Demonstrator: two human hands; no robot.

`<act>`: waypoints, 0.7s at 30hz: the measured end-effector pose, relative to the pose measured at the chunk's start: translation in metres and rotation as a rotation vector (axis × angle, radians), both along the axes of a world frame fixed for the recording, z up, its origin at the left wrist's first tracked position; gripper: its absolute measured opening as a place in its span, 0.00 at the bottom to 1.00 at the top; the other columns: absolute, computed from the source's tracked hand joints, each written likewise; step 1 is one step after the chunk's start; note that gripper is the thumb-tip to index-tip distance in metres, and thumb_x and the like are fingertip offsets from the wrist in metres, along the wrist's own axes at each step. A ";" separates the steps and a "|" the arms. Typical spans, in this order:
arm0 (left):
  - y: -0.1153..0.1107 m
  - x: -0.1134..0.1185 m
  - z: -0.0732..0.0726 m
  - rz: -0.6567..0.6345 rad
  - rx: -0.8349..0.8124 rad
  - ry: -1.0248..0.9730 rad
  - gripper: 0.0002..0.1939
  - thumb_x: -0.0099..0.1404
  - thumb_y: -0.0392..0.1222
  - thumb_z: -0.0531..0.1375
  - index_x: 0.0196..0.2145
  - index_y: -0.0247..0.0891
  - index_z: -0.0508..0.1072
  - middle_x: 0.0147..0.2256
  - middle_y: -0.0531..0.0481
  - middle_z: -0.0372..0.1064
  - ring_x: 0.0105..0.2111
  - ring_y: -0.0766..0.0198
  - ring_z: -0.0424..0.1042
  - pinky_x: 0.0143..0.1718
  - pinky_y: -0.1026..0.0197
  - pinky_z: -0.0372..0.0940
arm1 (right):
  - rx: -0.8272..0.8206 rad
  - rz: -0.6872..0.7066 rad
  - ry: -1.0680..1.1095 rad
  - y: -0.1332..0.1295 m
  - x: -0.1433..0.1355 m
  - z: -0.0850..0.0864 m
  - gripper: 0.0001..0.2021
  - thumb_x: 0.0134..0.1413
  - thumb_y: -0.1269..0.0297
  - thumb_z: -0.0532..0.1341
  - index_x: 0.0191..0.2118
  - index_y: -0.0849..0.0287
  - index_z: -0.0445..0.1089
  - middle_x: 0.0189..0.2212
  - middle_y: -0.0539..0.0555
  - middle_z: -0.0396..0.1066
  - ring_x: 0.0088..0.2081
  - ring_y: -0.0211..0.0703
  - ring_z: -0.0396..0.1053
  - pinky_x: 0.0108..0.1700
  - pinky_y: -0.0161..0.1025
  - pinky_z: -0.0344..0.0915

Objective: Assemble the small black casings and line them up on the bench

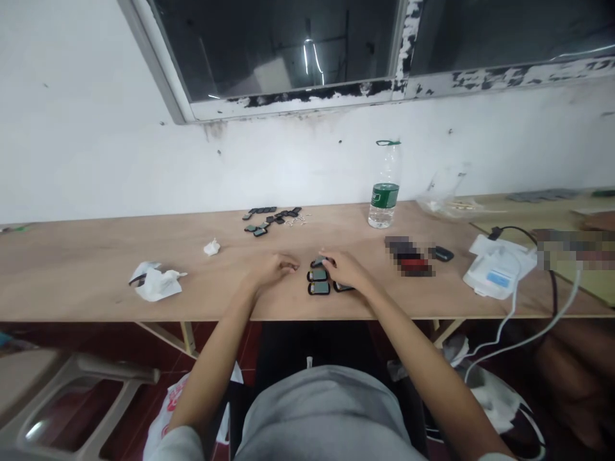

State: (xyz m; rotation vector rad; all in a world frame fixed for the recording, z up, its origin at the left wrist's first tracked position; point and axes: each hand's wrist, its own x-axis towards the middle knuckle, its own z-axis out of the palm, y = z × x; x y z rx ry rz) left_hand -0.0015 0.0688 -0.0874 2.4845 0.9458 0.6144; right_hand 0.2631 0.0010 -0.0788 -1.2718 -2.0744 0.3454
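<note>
My left hand (275, 269) rests over the table, with thumb and fingertips brought together. Whatever is in that pinch, if anything, is too small to make out. Just to its right, my right hand (346, 269) has its fingertips on the edge of a small black-rimmed device (318, 262) with a grey-green panel. Nearer to me lie two similar devices, a middle one (317, 275) and a front one (319, 288). Another dark device (343, 287) lies partly hidden under my right hand.
Several small black pieces (276, 219) lie towards the wall beside tiny white bits (296, 221). A water bottle (384, 192) stands behind. Crumpled tissues (157, 282) are at left. Right are a black object (442, 254), a white box with cables (500, 269) and another person's arm (596, 221).
</note>
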 end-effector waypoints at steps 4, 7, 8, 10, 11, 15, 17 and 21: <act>-0.002 0.003 0.002 0.030 0.038 0.021 0.10 0.64 0.44 0.62 0.38 0.37 0.80 0.42 0.43 0.79 0.39 0.57 0.76 0.41 0.58 0.70 | 0.019 0.017 -0.032 -0.001 0.001 0.002 0.19 0.62 0.72 0.55 0.55 0.61 0.75 0.59 0.60 0.70 0.61 0.51 0.67 0.64 0.45 0.59; -0.005 0.003 0.006 0.065 0.032 0.040 0.09 0.63 0.44 0.63 0.36 0.37 0.80 0.40 0.44 0.78 0.35 0.59 0.75 0.37 0.59 0.69 | 0.043 0.046 -0.052 -0.004 0.001 0.009 0.17 0.61 0.74 0.54 0.51 0.61 0.77 0.57 0.59 0.72 0.58 0.49 0.68 0.63 0.43 0.59; -0.006 0.003 0.007 0.071 0.027 0.049 0.10 0.63 0.44 0.63 0.37 0.37 0.80 0.40 0.44 0.78 0.34 0.60 0.74 0.37 0.59 0.69 | 0.051 0.053 -0.060 -0.006 0.002 0.011 0.17 0.61 0.74 0.55 0.48 0.60 0.78 0.54 0.58 0.74 0.56 0.49 0.70 0.61 0.42 0.61; -0.007 0.002 0.009 0.081 0.016 0.062 0.10 0.62 0.44 0.62 0.38 0.37 0.80 0.41 0.44 0.78 0.34 0.60 0.74 0.37 0.60 0.68 | 0.045 0.061 -0.089 -0.009 0.002 0.015 0.14 0.61 0.73 0.55 0.44 0.59 0.79 0.46 0.57 0.78 0.49 0.48 0.73 0.54 0.41 0.64; -0.007 0.002 0.009 0.086 0.012 0.066 0.11 0.63 0.45 0.62 0.38 0.37 0.79 0.41 0.44 0.78 0.35 0.59 0.74 0.37 0.60 0.68 | 0.032 0.060 -0.107 -0.010 0.002 0.016 0.13 0.61 0.72 0.56 0.42 0.59 0.79 0.43 0.57 0.78 0.45 0.47 0.74 0.50 0.40 0.66; -0.007 0.001 0.010 0.100 0.003 0.077 0.13 0.63 0.47 0.62 0.41 0.37 0.79 0.41 0.44 0.78 0.36 0.58 0.75 0.37 0.59 0.69 | -0.004 0.052 -0.180 -0.012 0.001 0.013 0.08 0.60 0.63 0.62 0.36 0.59 0.78 0.36 0.57 0.76 0.40 0.48 0.72 0.43 0.39 0.65; -0.007 0.001 0.009 0.119 -0.004 0.068 0.15 0.63 0.49 0.62 0.43 0.37 0.79 0.41 0.44 0.78 0.36 0.58 0.75 0.38 0.58 0.69 | 0.002 0.052 -0.216 -0.012 0.000 0.010 0.08 0.58 0.61 0.64 0.33 0.59 0.78 0.36 0.58 0.75 0.44 0.50 0.70 0.47 0.41 0.64; -0.004 -0.001 0.008 0.147 0.001 -0.001 0.17 0.67 0.52 0.57 0.45 0.39 0.78 0.42 0.45 0.79 0.39 0.56 0.76 0.41 0.57 0.70 | 0.002 0.066 -0.220 -0.011 0.000 0.009 0.06 0.55 0.62 0.67 0.34 0.59 0.76 0.39 0.59 0.73 0.48 0.53 0.68 0.51 0.43 0.62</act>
